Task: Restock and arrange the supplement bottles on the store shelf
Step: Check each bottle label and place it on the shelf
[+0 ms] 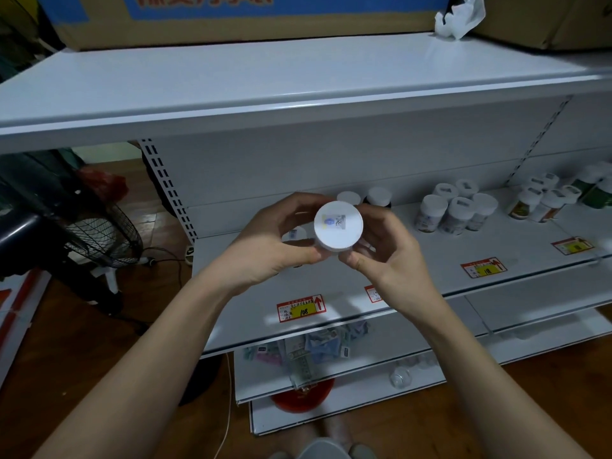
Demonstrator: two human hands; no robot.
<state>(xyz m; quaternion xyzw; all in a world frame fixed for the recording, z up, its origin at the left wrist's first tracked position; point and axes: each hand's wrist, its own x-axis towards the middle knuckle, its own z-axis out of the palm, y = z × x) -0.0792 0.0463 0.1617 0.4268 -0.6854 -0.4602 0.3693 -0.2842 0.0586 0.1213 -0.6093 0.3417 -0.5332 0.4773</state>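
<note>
Both hands hold one supplement bottle (337,225) above the middle shelf (430,270); its white cap with a small sticker faces me. My left hand (275,241) grips it from the left and my right hand (389,248) from the right. Another white-capped bottle (295,234) stands partly hidden behind my left hand. Two bottles (364,197) stand at the back of the shelf just beyond my hands. A cluster of several white-capped bottles (455,212) stands to the right, and more bottles (546,200) farther right.
Red and yellow price tags (300,309) line the shelf's front edge. The top shelf (265,77) carries cardboard boxes (231,18). Packets and a red lid (301,397) lie on lower shelves. A black floor fan (96,233) stands at the left on the wooden floor.
</note>
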